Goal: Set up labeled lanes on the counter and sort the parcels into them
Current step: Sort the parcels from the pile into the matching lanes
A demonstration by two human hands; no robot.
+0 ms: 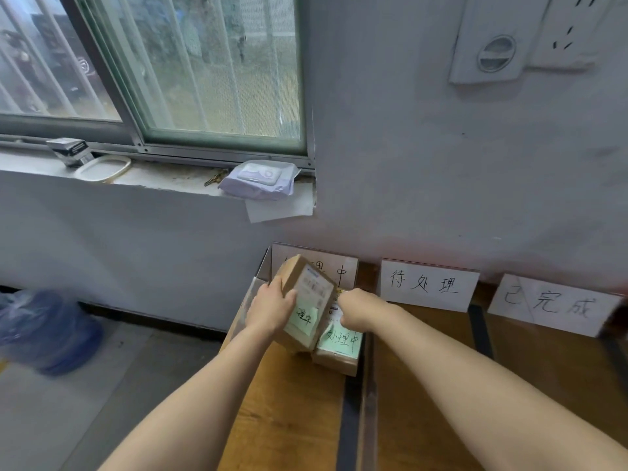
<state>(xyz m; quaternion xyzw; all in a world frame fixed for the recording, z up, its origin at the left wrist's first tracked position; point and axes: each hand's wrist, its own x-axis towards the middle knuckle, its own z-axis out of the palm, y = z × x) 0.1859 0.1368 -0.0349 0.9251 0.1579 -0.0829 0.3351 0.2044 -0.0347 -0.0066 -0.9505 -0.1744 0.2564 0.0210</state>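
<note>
- Blue plastic bag (pixel 47 331) on the floor at far left, blurred.
- Window sill (pixel 163 176) holds a small dark box (pixel 70 150), a white oval lid (pixel 103 168) and a pale wipes pack (pixel 260 180).
- Left hand (pixel 272 305) clamped on the left edge of a tilted brown parcel (pixel 307 300), thumb on its top face; parcel is raised over the leftmost lane.
- Green sticky note (pixel 302 319) with handwriting sits on that parcel's face, below a printed shipping label.
- Second brown parcel (pixel 338 351) lies flat on the wooden counter (pixel 289 402) just beside and partly under the tilted one, with its own green note.
- Right hand (pixel 358 311) closed at the tilted parcel's right edge; can't tell exactly what the fingers pinch.
- Black tape strip (pixel 348 423) marks the lane edge.
- White lane cards lean on the wall: left card (pixel 343 271) half hidden by the parcel, middle card (pixel 428 285), right card (pixel 554 305).
</note>
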